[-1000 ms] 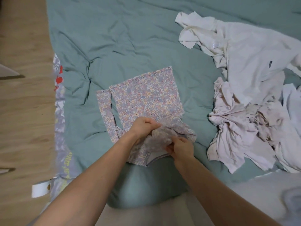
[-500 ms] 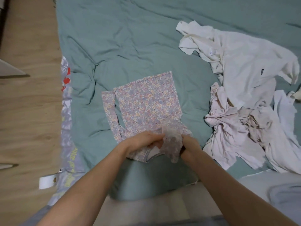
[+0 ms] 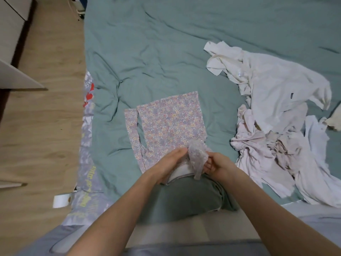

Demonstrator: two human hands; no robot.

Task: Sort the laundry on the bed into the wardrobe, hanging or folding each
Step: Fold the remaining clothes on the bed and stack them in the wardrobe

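Nearest the camera, two bare forearms are reaching forward over a grey-clad lap toward the foot of the bed (image 3: pixel 166 43). The left hand (image 3: pixel 168 164) is lying with its fingers nearly straight and together, resting flat on the near end of the floral top (image 3: pixel 171 122). The right hand (image 3: pixel 218 166) is pinching a bunched fold of the same floral cloth, which is standing up between the two hands; the fingertips are partly hidden behind the fabric, so the exact hold is hard to read. A white inner band of the top is showing just below the left hand. Beyond the hands, the floral top is lying spread on the green duvet (image 3: pixel 147 61), its body smoothed into a rough rectangle and one long sleeve running down its left side. To the right, well apart from the top, a pile of laundry (image 3: pixel 273 145) is sprawling across the duvet: a crumpled pale pink garment (image 3: pixel 251 143) nearer, a cream shirt (image 3: pixel 273 93) farther back. At the bed's left edge a printed grey sheet (image 3: pixel 87 154) with red hearts is hanging down, and a wooden floor (image 3: pixel 40 135) is stretching beside it. A pale piece of furniture (image 3: pixel 13 24) is standing at the far left.
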